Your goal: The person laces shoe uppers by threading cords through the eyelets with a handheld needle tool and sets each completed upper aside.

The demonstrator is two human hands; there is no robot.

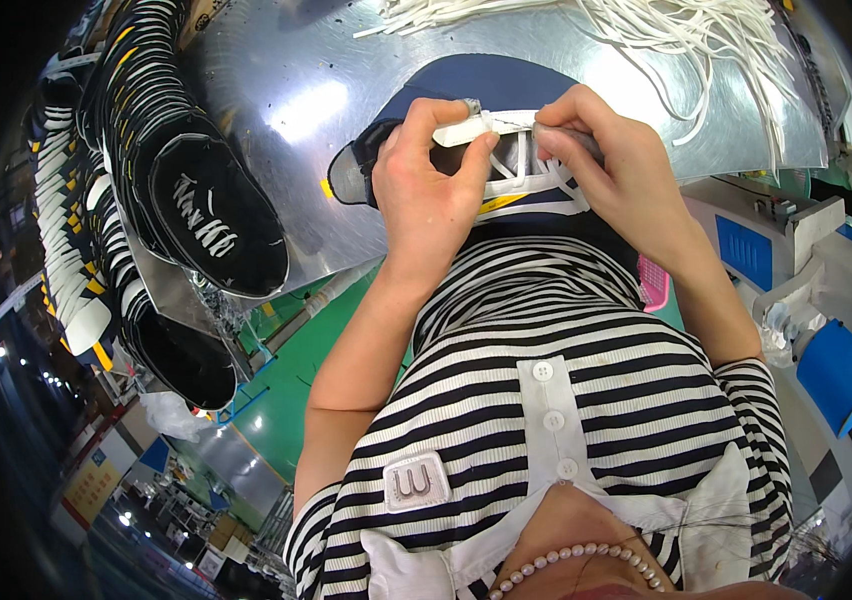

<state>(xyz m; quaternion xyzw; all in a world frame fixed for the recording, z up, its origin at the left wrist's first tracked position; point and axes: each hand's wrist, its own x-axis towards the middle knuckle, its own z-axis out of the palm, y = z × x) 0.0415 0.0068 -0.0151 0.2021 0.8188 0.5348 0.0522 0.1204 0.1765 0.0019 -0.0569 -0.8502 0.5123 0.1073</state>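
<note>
Dark shoe upper (508,187) lies between left hand (424,185) and right hand (618,160), both pinching it

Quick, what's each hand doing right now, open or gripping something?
Left hand: closed, thumb and forefinger pinching a white piece at the shoe upper.
Right hand: closed, at the same upper; exactly what it pinches cannot be told.

The left hand (431,190) and right hand (616,160) pinch a dark shoe upper (508,187) at the metal counter (331,225); stacked uppers (141,110) stand left, white laces (691,30) lie beyond.
</note>
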